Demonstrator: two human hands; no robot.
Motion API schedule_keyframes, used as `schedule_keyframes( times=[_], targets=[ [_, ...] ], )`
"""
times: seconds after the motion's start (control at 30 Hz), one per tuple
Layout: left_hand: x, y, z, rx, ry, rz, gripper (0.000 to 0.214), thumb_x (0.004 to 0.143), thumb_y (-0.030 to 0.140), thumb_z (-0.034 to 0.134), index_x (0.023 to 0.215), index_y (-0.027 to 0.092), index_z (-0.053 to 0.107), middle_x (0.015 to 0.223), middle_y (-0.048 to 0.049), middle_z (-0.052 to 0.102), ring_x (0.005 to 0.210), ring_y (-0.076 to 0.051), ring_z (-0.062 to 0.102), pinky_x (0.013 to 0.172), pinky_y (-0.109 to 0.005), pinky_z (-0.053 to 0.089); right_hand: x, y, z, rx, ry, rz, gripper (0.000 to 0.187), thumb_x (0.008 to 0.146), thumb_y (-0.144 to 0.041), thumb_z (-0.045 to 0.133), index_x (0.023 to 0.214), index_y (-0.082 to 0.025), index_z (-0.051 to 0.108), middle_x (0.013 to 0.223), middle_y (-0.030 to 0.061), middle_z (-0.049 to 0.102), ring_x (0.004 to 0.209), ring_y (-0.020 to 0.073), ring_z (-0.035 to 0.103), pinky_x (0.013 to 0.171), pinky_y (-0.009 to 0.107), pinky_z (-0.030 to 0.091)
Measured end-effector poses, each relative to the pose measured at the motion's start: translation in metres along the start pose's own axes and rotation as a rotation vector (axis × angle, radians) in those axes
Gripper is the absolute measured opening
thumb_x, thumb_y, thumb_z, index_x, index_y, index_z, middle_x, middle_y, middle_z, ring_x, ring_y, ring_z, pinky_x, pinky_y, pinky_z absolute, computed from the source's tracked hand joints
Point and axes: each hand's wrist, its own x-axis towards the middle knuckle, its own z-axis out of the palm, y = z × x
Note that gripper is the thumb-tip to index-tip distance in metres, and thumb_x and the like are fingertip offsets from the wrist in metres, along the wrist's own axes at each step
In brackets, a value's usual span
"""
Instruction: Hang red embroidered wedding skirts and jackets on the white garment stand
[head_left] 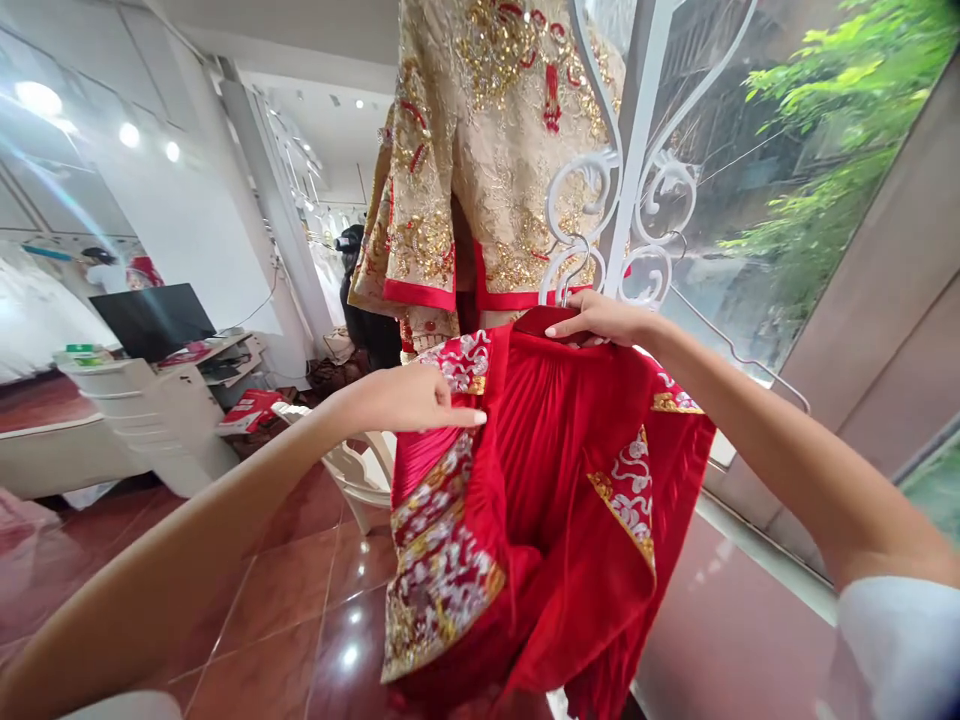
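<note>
A red pleated skirt with silver and gold embroidered panels hangs in front of me. Its upper left edge is in my left hand, whose fingers are curled with the thumb lying on the cloth. At the waistband, my right hand grips the top of the skirt just under a metal hanger hook. Some of its fingers are hidden behind the cloth. Dark red material shows at the waist beside my right thumb; I cannot tell whether it is hanger or lining. Behind hangs a gold embroidered jacket with red trim.
A white scrolled metal rack stands by the window at the right, with an empty wire hanger on it. Left of the skirt is a white chair. Farther left, a white desk carries a black monitor.
</note>
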Motion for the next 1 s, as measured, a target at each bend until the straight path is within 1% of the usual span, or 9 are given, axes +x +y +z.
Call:
schedule_keyframes(
  times=[0.17, 0.2, 0.3, 0.37, 0.47, 0.6, 0.8, 0.9, 1.0],
  targets=[
    [0.021, -0.041, 0.036, 0.019, 0.508, -0.038, 0.048, 0.079, 0.049, 0.049, 0.114, 0.017, 0.058, 0.107, -0.0111, 0.064, 0.102, -0.027, 0.057, 0.091, -0.037, 0.041, -0.003, -0.003, 0.004, -0.110, 0.114, -0.013, 0.030, 0.067, -0.035, 0.074, 0.063, -0.015, 0.052, 0.049, -0.0022, 0.053, 0.037, 0.0040, 0.038, 0.035, 0.019, 0.024],
    [0.027, -0.050, 0.045, -0.029, 0.511, -0.019, 0.051, 0.081, 0.049, 0.047, 0.118, 0.016, 0.055, 0.112, -0.0121, 0.062, 0.105, -0.026, 0.055, 0.093, -0.038, 0.040, -0.004, -0.004, 0.004, -0.135, 0.118, -0.011, 0.030, 0.068, -0.035, 0.074, 0.062, -0.015, 0.052, 0.050, -0.0014, 0.054, 0.038, 0.0045, 0.039, 0.035, 0.019, 0.025],
    [0.040, -0.076, 0.067, -0.288, 0.308, 0.044, 0.054, 0.085, 0.051, 0.037, 0.119, 0.012, 0.052, 0.114, -0.0117, 0.062, 0.101, -0.023, 0.057, 0.090, -0.035, 0.043, -0.007, -0.006, 0.005, -0.196, 0.137, 0.001, 0.030, 0.069, -0.037, 0.074, 0.062, -0.016, 0.053, 0.052, 0.0009, 0.056, 0.041, 0.0070, 0.044, 0.038, 0.020, 0.029],
    [0.044, -0.086, 0.074, -0.367, 0.240, 0.071, 0.053, 0.085, 0.052, 0.035, 0.115, 0.012, 0.054, 0.111, -0.0104, 0.063, 0.097, -0.022, 0.059, 0.087, -0.032, 0.044, -0.009, -0.004, 0.004, -0.227, 0.181, -0.002, 0.029, 0.067, -0.037, 0.074, 0.063, -0.017, 0.054, 0.054, 0.0015, 0.057, 0.046, 0.0094, 0.049, 0.041, 0.021, 0.034],
    [0.044, -0.091, 0.081, -0.189, 0.374, 0.032, 0.050, 0.080, 0.053, 0.044, 0.108, 0.014, 0.057, 0.102, -0.0104, 0.066, 0.093, -0.025, 0.060, 0.085, -0.034, 0.043, -0.012, 0.003, 0.000, -0.272, 0.261, -0.043, 0.026, 0.067, -0.037, 0.073, 0.069, -0.017, 0.057, 0.060, 0.0015, 0.059, 0.055, 0.0123, 0.053, 0.051, 0.023, 0.040],
    [0.036, -0.080, 0.094, 0.055, 0.577, -0.112, 0.051, 0.077, 0.051, 0.049, 0.112, 0.013, 0.055, 0.098, -0.0144, 0.065, 0.099, -0.032, 0.058, 0.092, -0.042, 0.037, -0.024, 0.021, -0.004, -0.375, 0.402, -0.166, 0.026, 0.070, -0.035, 0.068, 0.086, -0.015, 0.064, 0.081, 0.0037, 0.065, 0.076, 0.0172, 0.058, 0.069, 0.027, 0.045],
    [0.012, -0.025, 0.108, 0.061, 0.765, -0.104, 0.068, 0.081, 0.046, 0.049, 0.137, 0.012, 0.029, 0.132, -0.0217, 0.046, 0.125, -0.036, 0.039, 0.104, -0.055, 0.019, -0.078, 0.055, 0.020, -0.645, 0.912, -0.124, 0.038, 0.081, -0.037, 0.054, 0.112, -0.017, 0.060, 0.110, 0.0131, 0.062, 0.101, 0.0277, 0.054, 0.089, 0.042, 0.040],
    [0.014, 0.003, 0.102, 0.119, 0.694, -0.018, 0.062, 0.084, 0.046, 0.047, 0.138, 0.018, 0.033, 0.132, -0.0181, 0.048, 0.123, -0.035, 0.041, 0.104, -0.053, 0.022, -0.093, 0.073, 0.034, -0.839, 0.916, -0.001, 0.051, 0.079, -0.044, 0.057, 0.121, -0.016, 0.054, 0.117, 0.0172, 0.058, 0.107, 0.0340, 0.049, 0.089, 0.048, 0.037],
    [0.028, 0.013, 0.088, 0.133, 0.560, 0.057, 0.065, 0.085, 0.045, 0.046, 0.142, 0.017, 0.029, 0.130, -0.0177, 0.050, 0.119, -0.035, 0.047, 0.098, -0.047, 0.034, -0.086, 0.092, 0.027, -0.894, 0.901, 0.024, 0.057, 0.079, -0.042, 0.057, 0.129, -0.016, 0.047, 0.131, 0.0193, 0.049, 0.116, 0.0368, 0.043, 0.092, 0.051, 0.033]
  ],
)
